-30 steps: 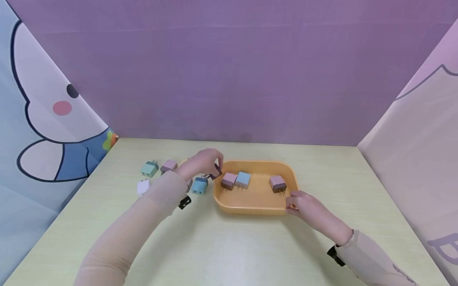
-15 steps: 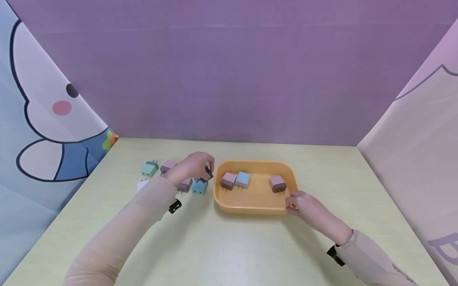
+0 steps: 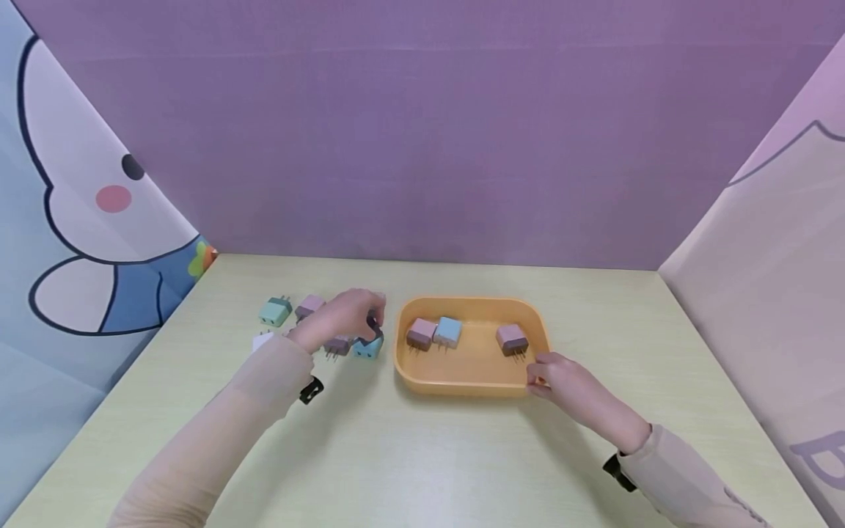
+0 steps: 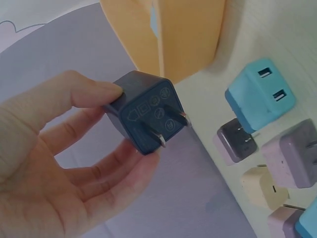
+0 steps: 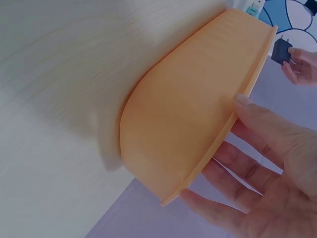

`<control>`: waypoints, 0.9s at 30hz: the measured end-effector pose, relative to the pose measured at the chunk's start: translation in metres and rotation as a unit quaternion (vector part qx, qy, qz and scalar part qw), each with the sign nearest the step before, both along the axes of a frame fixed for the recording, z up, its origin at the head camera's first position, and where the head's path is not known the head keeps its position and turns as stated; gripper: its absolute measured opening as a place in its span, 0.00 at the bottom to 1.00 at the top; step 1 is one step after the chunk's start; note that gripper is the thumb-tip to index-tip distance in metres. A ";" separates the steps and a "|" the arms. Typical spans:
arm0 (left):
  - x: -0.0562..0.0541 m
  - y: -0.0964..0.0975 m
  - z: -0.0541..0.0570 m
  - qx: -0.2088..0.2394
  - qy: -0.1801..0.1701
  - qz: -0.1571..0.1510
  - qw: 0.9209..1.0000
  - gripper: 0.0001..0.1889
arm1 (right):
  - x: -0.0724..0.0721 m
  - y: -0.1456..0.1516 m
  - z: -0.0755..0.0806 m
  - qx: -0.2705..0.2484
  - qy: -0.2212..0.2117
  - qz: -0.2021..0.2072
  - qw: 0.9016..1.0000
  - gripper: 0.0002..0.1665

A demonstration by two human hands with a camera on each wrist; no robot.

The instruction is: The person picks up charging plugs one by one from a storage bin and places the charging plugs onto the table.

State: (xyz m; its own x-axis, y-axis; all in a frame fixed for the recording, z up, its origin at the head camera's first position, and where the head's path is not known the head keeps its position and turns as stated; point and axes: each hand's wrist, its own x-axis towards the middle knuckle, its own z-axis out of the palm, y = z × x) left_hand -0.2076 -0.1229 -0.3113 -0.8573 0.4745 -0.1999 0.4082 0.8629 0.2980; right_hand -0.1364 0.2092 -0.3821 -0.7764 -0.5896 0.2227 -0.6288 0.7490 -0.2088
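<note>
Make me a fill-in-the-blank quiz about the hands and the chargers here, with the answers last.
The left hand holds a dark cube-shaped plastic charger showing ____ metal prongs.
The right hand grips an orange rounded-rectangular plastic tray containing ____ smaller-looking chargers.
Of those in the tray, the middle one is coloured ____.

Answers: two; three; blue.

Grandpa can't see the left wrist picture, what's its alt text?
A left hand holds a dark plug with two metal prongs. Part of an orange tray shows at the top; at right, a blue plug and other plugs sit on a pale table.
</note>
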 end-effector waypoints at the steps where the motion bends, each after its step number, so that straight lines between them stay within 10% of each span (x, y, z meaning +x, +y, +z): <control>1: 0.000 -0.001 -0.001 0.004 -0.001 -0.002 1.000 0.09 | 0.000 0.000 0.000 0.000 0.000 0.000 1.000 0.10; 20: 0.012 -0.004 -0.035 -0.018 -0.062 0.007 0.998 0.08 | 0.000 0.000 0.000 0.004 -0.002 0.002 1.000 0.09; 27: 0.016 -0.007 -0.047 -0.043 -0.034 -0.008 0.998 0.10 | 0.000 0.000 0.000 0.004 0.002 0.004 1.000 0.09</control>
